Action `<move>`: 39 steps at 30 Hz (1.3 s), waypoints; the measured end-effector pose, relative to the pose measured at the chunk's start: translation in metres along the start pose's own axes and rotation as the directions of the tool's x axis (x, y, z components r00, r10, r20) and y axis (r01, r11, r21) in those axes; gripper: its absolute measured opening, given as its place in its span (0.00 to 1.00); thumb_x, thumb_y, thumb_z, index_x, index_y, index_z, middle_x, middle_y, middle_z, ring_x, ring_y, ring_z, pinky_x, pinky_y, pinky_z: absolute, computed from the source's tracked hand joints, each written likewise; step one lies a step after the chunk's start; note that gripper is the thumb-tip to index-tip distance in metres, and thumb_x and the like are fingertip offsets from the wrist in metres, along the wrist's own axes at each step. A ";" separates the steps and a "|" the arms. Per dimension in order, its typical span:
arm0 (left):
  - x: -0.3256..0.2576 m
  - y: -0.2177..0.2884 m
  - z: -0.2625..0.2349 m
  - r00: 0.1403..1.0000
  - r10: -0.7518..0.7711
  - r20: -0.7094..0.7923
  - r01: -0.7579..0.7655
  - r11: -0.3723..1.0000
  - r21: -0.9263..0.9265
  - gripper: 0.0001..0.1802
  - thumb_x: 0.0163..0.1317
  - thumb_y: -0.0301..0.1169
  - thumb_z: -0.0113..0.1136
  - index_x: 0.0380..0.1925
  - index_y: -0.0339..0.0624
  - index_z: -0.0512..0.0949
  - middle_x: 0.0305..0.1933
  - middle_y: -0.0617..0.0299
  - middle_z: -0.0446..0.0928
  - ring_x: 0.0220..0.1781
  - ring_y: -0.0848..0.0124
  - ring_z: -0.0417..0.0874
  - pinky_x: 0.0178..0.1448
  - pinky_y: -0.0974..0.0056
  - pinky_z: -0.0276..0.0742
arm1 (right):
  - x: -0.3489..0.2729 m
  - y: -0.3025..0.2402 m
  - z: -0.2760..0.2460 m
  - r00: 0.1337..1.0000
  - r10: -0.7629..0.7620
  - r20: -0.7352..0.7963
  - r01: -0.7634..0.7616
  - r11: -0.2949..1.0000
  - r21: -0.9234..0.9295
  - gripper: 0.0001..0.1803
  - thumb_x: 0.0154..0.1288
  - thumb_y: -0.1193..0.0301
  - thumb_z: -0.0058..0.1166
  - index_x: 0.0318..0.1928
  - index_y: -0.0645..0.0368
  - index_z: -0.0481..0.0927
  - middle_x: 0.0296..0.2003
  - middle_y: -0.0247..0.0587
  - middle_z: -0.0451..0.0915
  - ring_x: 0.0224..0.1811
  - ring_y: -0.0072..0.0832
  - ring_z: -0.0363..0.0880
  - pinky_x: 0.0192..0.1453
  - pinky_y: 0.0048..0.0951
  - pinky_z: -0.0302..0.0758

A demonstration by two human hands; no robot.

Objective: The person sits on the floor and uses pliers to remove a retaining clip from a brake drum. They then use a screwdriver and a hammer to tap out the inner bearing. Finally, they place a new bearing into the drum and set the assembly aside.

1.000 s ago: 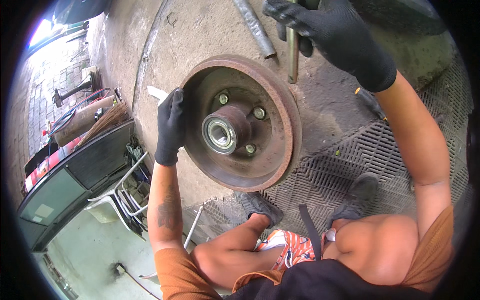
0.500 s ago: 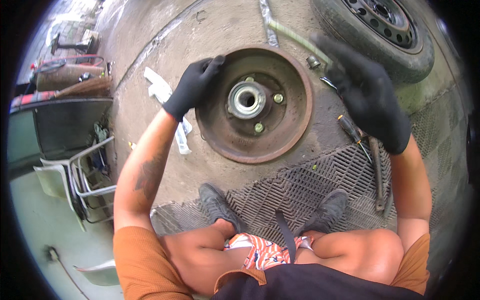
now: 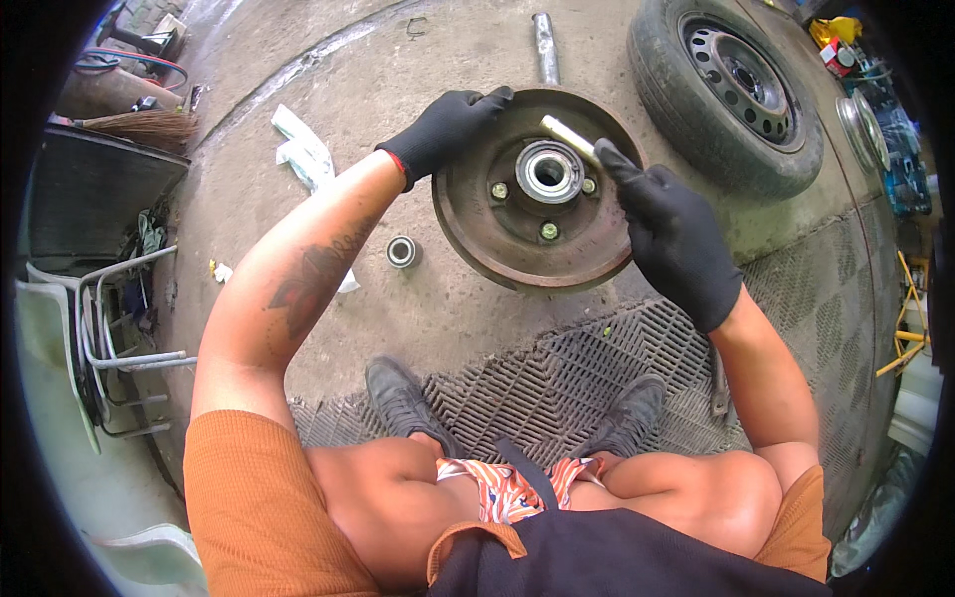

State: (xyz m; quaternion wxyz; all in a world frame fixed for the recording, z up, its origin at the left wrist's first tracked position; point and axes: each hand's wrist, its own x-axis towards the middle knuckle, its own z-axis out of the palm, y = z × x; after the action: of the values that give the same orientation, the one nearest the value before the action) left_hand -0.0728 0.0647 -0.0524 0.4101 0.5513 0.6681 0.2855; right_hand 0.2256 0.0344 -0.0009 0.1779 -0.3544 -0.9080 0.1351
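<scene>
A rusty brake drum (image 3: 477,234) lies face up on the floor, with a shiny ring-shaped hub (image 3: 548,171) at its centre and several bolts around it. My left hand (image 3: 453,129), in a black glove, grips its far left rim. In my gloved right hand (image 3: 676,224) is a pale metal rod (image 3: 569,137), its free end over the drum just beyond the hub. Left of the drum a short hollow metal cylinder (image 3: 402,252) stands on the concrete. A grey metal pipe (image 3: 545,48) lies past the far rim.
A wheel with tyre (image 3: 731,95) lies at the far right. Crumpled white wrapping (image 3: 303,149) is on the floor to the left, beside metal-framed chairs (image 3: 95,328). Grey ridged matting (image 3: 527,368) runs under my shoes. A dark bar (image 3: 718,383) shows near my right forearm.
My right hand has swung left and in over the drum with the rod. The drum sits farther right in view, my left hand still on its rim. The hollow cylinder now shows left of it.
</scene>
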 end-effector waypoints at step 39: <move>0.005 -0.010 -0.007 0.993 0.095 0.064 -0.101 0.991 0.090 0.40 0.70 0.59 0.47 0.41 0.23 0.82 0.36 0.36 0.84 0.39 0.51 0.87 0.48 0.54 0.79 | 0.008 -0.030 -0.005 0.999 0.016 -0.030 -0.018 0.998 -0.060 0.35 0.58 0.77 0.54 0.68 0.40 0.75 0.30 0.42 0.76 0.29 0.43 0.79 0.35 0.41 0.77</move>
State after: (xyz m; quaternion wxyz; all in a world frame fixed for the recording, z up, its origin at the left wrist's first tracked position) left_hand -0.0840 0.0682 -0.0588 0.3893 0.6104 0.6401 0.2572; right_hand 0.2045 0.0186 0.0167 0.1793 -0.3694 -0.9059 0.1039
